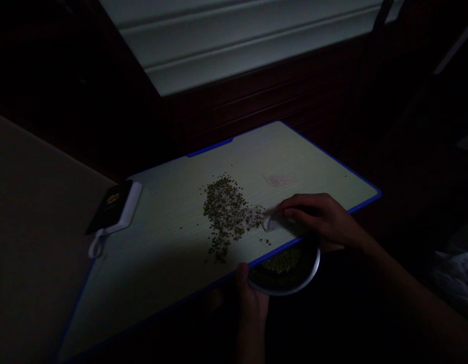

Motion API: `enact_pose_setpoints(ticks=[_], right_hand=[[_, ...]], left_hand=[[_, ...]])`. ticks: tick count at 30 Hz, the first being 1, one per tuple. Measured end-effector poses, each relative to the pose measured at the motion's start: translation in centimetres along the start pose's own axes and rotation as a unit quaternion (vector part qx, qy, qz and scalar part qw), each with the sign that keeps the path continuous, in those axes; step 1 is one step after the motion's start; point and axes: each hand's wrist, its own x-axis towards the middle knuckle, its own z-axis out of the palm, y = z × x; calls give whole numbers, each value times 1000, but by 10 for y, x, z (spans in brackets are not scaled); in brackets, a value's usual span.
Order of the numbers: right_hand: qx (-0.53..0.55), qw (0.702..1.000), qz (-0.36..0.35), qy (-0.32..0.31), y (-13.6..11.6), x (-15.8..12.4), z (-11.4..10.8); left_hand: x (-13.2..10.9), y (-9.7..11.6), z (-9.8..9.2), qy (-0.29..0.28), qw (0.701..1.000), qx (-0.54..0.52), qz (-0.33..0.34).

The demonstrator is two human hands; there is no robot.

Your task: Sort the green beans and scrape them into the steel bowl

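A spread of small dark green beans (224, 207) that look like mung beans lies on the pale board (161, 263) with a blue edge. Between its thumb and fingers, my right hand (321, 215) pinches a thin, clear, curved plastic piece (272, 221), perhaps a protractor, at the right side of the beans. A metal-rimmed bowl (313, 273) sits just below the board's near edge, with more green beans (285, 261) inside. My left hand (249, 293) grips the bowl's left side, its thumb up by the board's edge; the other fingers are mostly hidden.
On the board's left end rests a white box-like device (130, 205) with a dark top (110, 205) and a short white strap (95, 245). A small pinkish patch (281, 180) lies beyond my right hand. Pale horizontal panels (237, 38) stand behind. The room is very dark.
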Motion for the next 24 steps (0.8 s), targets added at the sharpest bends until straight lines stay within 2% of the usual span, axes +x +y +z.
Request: enact_pose_setpoints(ticks=[8,15,24], right_hand=[[51,998,16,-22,-2,-2,-2],[53,997,11,-52,1,-2,-2],[47,997,7,-62,-1,-1,-4]], left_hand=[[-2,1,2,-3,1000,10,-11],[0,1,1,-8,1000,6,-10],[0,0,0,-5,1000,-7,-13]])
